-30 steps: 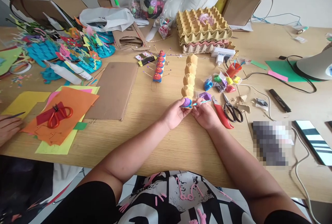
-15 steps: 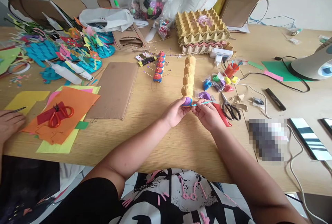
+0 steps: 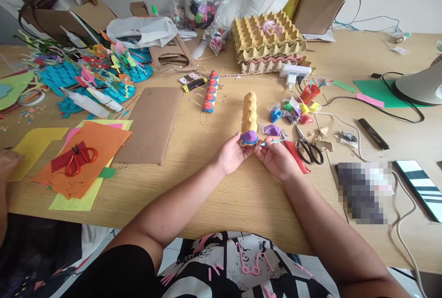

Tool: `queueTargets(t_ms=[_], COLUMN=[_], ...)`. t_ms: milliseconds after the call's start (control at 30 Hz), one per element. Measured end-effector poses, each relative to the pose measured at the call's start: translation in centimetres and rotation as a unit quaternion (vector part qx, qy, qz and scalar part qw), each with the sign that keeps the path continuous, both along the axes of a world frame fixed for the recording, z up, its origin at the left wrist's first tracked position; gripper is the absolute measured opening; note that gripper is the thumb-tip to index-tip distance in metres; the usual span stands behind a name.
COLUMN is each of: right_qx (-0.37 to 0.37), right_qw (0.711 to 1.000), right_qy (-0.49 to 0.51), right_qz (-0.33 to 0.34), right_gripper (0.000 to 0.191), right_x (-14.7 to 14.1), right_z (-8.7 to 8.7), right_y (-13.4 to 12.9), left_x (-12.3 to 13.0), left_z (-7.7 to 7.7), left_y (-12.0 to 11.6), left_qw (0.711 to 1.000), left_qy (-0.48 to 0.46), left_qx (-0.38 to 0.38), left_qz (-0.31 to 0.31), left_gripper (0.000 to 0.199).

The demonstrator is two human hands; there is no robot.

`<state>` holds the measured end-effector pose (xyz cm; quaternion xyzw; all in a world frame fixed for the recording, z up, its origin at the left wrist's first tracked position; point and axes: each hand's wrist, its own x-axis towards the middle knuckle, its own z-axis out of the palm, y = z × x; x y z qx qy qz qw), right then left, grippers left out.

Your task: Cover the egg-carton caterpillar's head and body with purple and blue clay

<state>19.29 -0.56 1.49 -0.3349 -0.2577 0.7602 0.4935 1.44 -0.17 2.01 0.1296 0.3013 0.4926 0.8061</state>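
A yellow egg-carton strip (image 3: pixel 249 111) with several humps points away from me. Purple clay (image 3: pixel 250 137) covers its near hump, with a blue band around the base. My left hand (image 3: pixel 230 154) grips the near end from the left, thumb beside the purple hump. In the fingers of my right hand (image 3: pixel 278 157) is a thin light-blue modelling tool (image 3: pixel 273 142), its tip close to the blue band. Whether the tip touches the clay I cannot tell. Bagged purple clay (image 3: pixel 272 130) lies just beyond my right hand. A finished-looking red and blue caterpillar (image 3: pixel 210 93) stands farther left.
Black-handled scissors (image 3: pixel 309 148) and a red-handled tool (image 3: pixel 297 156) lie right of my right hand. Stacked egg trays (image 3: pixel 269 40) stand behind. Cardboard (image 3: pixel 152 125) and coloured paper with red scissors (image 3: pixel 79 159) lie left. Another person's hand (image 3: pixel 8 164) is at the far left.
The egg-carton strip has tilted, so it looks shorter and more of the purple hump and blue band shows. The other person's hand has shifted left. The whole view has moved slightly.
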Motion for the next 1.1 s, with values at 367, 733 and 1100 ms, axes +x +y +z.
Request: queueTargets(t_ms=[367, 733, 1100], right_qx=[-0.015, 0.143, 0.193], right_qw=[0.998, 0.951, 0.944], right_qy=[-0.055, -0.211, -0.248], right_qz=[-0.028, -0.175, -0.102], right_gripper=[0.040, 0.025, 0.029], right_x=[0.1, -0.1, -0.3], right_z=[0.7, 1.3, 1.4], right_y=[-0.1, -0.6, -1.2], left_x=[0.1, 0.4, -0.1], left_z=[-0.5, -2.1, -1.6], left_y=[-0.1, -0.5, -1.1], left_qw=[0.998, 0.970, 0.946], left_qy=[0.039, 0.184, 0.199], left_qx=[0.053, 0.158, 0.242], left_qz=[0.021, 0.013, -0.087], left_gripper=[0.019, 0.032, 0.024])
